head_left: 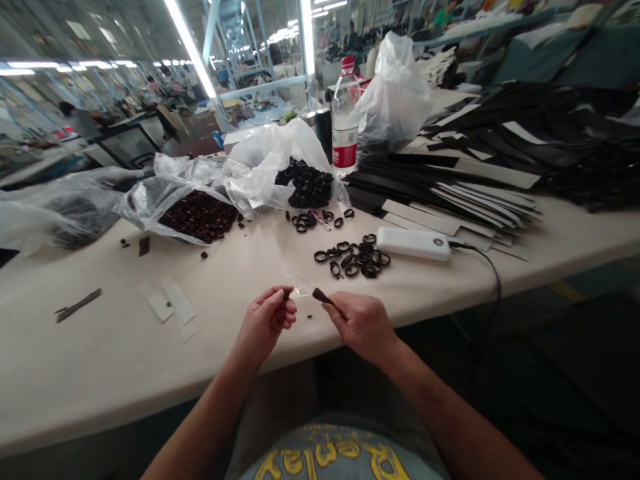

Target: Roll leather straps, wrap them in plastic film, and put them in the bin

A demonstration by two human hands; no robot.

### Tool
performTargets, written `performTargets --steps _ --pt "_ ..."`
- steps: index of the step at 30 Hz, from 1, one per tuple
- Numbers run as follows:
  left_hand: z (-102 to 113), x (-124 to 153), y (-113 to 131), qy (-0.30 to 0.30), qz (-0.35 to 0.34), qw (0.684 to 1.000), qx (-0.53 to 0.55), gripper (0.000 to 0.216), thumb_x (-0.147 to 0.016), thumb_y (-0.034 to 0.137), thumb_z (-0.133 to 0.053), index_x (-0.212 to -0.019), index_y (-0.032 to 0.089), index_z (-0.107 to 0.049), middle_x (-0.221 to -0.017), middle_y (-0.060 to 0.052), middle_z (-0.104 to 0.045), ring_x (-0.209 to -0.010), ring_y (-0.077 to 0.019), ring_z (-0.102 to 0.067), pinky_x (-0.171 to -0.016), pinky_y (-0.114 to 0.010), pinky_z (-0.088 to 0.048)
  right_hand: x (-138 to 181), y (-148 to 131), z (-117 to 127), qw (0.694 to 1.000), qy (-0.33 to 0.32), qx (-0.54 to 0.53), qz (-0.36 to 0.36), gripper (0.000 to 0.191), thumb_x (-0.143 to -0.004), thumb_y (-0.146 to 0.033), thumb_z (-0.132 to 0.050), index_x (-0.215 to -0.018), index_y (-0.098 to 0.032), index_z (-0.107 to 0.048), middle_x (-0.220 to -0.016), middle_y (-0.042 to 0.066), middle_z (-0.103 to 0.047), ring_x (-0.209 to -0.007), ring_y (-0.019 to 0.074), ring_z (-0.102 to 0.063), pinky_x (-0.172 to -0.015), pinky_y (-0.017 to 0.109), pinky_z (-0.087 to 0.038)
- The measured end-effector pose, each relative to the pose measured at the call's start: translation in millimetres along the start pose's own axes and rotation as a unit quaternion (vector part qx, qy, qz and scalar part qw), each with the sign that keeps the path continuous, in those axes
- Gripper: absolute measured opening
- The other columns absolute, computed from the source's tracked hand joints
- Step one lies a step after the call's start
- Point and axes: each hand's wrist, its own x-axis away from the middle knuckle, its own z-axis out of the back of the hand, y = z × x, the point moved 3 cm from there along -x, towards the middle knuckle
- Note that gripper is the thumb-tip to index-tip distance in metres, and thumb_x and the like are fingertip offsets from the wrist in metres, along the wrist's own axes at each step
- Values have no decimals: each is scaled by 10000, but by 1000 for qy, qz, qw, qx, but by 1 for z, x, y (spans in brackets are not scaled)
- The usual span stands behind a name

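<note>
My left hand (263,323) is closed, pinching a small dark piece (286,294) between thumb and fingers. Opposite it, my right hand (364,325) wraps round a dark brown strip (321,295) whose wider end points toward the left hand. The rest of that strip is hidden in the fist. A gap separates the two hands just above the table's near edge, and a tiny dark bit (309,317) lies between them. Beyond the right hand is a loose pile of small black loops (357,257).
A white power bank (413,244) with a black cable (493,267) lies right of the loops. Stacked black and white strips (450,193) cover the right side. Plastic bags of brown pieces (200,217) and black loops (307,183) stand behind, beside a bottle (345,120). White strips (173,303) lie left.
</note>
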Motion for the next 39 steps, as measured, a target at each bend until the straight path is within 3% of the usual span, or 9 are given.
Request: performTargets --steps 4,9,16,22,27,31,34,39 --pt "-12 13 -15 -28 12 999 12 329 -738 364 -778 -934 121 -675 -549 19 -619 -419 -54 -507 -380 -131 -336 -3 -21 -11 999 -16 15 47 301 -1015 -315 -423 -843 -173 -624 -729 17 -649 -642 121 -554 -626 290 -299" --pt "-18 21 -20 -52 60 995 54 316 -729 357 -785 -894 122 -653 -499 64 -543 -372 -24 -429 -358 -113 -310 3 -23 -12 998 -13 15 55 324 -1026 -319 -411 -827 -169 -620 -716 13 -649 -634 113 -550 -621 290 -296" --pt "-17 26 -23 -6 155 973 171 119 -815 183 -682 -870 128 -593 -506 93 -461 -382 2 -389 -357 -62 -305 11 -20 -11 999 -9 46 20 338 -1023 -322 -415 -818 -166 -633 -708 25 -639 -614 116 -532 -607 296 -276" --pt "-20 27 -28 7 155 971 184 71 -834 168 -652 -849 120 -602 -503 87 -457 -379 -1 -389 -348 -64 -309 15 -24 -13 997 10 68 42 288 -1009 -283 -445 -814 -167 -622 -696 18 -635 -597 123 -521 -602 302 -265" --pt "-19 27 -34 -1 146 978 149 250 -727 252 -786 -896 113 -665 -478 96 -468 -362 -5 -394 -339 -80 -303 18 -27 -18 995 -10 73 70 265 -1003 -249 -425 -823 -168 -602 -703 19 -634 -604 135 -525 -597 307 -265" --pt "-13 28 -34 -20 86 994 58 409 -709 388 -824 -1019 145 -715 -470 78 -518 -356 -19 -407 -351 -105 -310 22 -26 -18 997 -31 19 71 288 -1013 -283 -425 -813 -167 -597 -709 13 -638 -615 126 -539 -601 297 -292" --pt "-9 28 -35 -37 47 998 -15 436 -725 461 -807 -1027 154 -742 -475 54 -545 -381 -26 -425 -372 -113 -306 24 -24 -13 996 -55 -59 29 350 -1023 -342 -407 -782 -167 -592 -684 14 -626 -605 119 -530 -596 276 -316" --pt "-6 32 -37 -92 26 991 -91 481 -645 492 -847 -970 144 -782 -465 40 -543 -391 -48 -428 -381 -155 -323 24 -30 -3 957 -150 -247 -36 332 -1024 -325 -380 -905 -167 -646 -863 47 -688 -770 128 -616 -723 239 -432"
